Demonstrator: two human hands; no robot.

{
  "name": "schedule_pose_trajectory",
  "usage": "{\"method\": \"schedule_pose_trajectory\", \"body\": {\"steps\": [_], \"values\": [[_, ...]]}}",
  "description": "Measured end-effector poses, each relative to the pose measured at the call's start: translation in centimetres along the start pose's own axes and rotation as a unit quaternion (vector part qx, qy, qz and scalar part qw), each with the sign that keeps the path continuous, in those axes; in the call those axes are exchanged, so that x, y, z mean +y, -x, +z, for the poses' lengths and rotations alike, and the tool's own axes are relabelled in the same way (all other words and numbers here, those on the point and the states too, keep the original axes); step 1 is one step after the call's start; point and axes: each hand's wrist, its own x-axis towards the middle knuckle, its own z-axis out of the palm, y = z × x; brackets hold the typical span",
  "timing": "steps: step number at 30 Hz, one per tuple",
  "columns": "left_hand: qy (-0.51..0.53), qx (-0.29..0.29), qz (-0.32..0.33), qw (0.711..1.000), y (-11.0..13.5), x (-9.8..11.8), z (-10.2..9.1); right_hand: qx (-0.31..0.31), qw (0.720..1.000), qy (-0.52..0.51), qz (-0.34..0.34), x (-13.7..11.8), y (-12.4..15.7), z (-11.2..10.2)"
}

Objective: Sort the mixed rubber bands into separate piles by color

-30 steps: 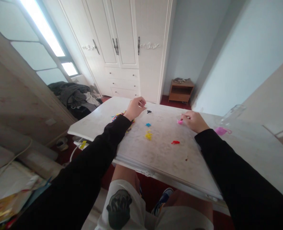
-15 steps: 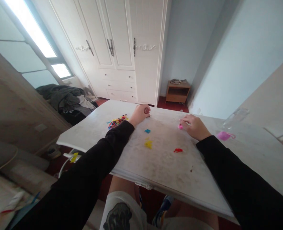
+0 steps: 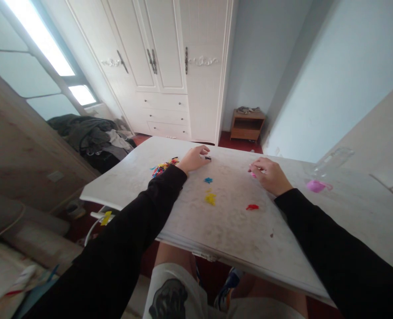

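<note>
My left hand [image 3: 194, 158] rests on the white table [image 3: 236, 221] with its fingers curled, the fingertips at a small black piece [image 3: 208, 157]. Just left of that wrist lies a mixed pile of small coloured pieces [image 3: 162, 167]. My right hand [image 3: 270, 174] lies further right, fingers closed over small pink pieces [image 3: 252, 174]. Between the hands lie a blue piece [image 3: 208, 180], a yellow cluster [image 3: 211, 198] and a red piece [image 3: 252, 207].
A clear glass jar [image 3: 329, 163] lies on its side at the table's right, with a pink lid [image 3: 316, 186] beside it. Behind stand a white wardrobe [image 3: 173, 66] and a small wooden nightstand [image 3: 247, 124]. Clothes [image 3: 90, 137] are heaped at left.
My left hand came down from above the table and curled at the black piece. The right hand stayed at the pink pieces. The camera shifted slightly.
</note>
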Motion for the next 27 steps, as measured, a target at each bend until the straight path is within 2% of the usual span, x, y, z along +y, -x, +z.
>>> {"method": "schedule_pose_trajectory", "body": {"steps": [3,10,13,18,20,22,24,27], "values": [[-0.01,-0.027,0.009,1.0,0.1,-0.4,0.3,0.001,1.0,-0.001,0.0,0.1,0.0,0.1],[0.031,-0.036,0.028,0.998,0.1,-0.3,0.6,-0.014,1.0,-0.003,0.001,-0.1,0.0,0.1],[0.028,-0.015,0.037,0.999,-0.2,-0.3,-0.6,-0.013,1.0,-0.005,0.002,-0.3,0.1,0.0],[0.009,0.061,0.023,0.998,-0.3,-0.6,-4.6,-0.013,1.0,-0.003,-0.007,-0.3,0.0,0.0],[0.01,0.018,-0.007,1.0,0.2,-0.6,-5.8,-0.015,1.0,0.0,-0.013,-0.3,0.0,0.0],[-0.003,-0.06,-0.04,0.997,0.8,-0.3,-6.6,-0.015,1.0,0.002,-0.017,-0.3,0.0,0.1],[-0.024,-0.132,-0.055,0.989,1.5,0.2,-7.1,-0.015,1.0,0.001,-0.019,-0.4,0.0,0.1],[-0.029,-0.202,-0.067,0.977,2.1,1.1,-7.3,-0.015,1.0,-0.001,-0.022,-0.4,0.0,0.2]]}}
